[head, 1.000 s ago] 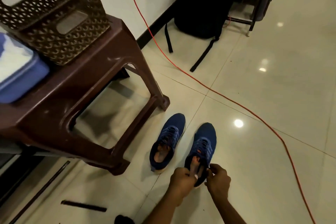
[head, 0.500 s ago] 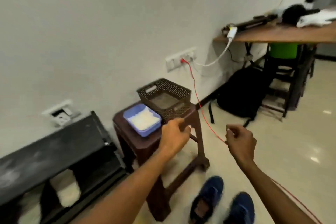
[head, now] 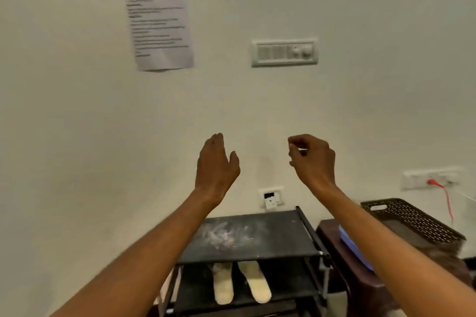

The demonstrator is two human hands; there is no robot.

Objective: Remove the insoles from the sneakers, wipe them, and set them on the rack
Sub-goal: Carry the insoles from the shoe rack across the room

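Closest to you, two pale insoles (head: 240,283) lie side by side on the middle shelf of the black rack (head: 257,237), so that part looks done; the sneakers aren't in view. Your left hand (head: 215,165) is raised, fingers together and empty. Your right hand (head: 313,159) is loosely curled, holding nothing. The wall notice (head: 158,26) is too blurry to read.

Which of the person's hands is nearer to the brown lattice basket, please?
Right. The right hand is raised up and left of the basket; the left hand is raised farther left, above the rack.
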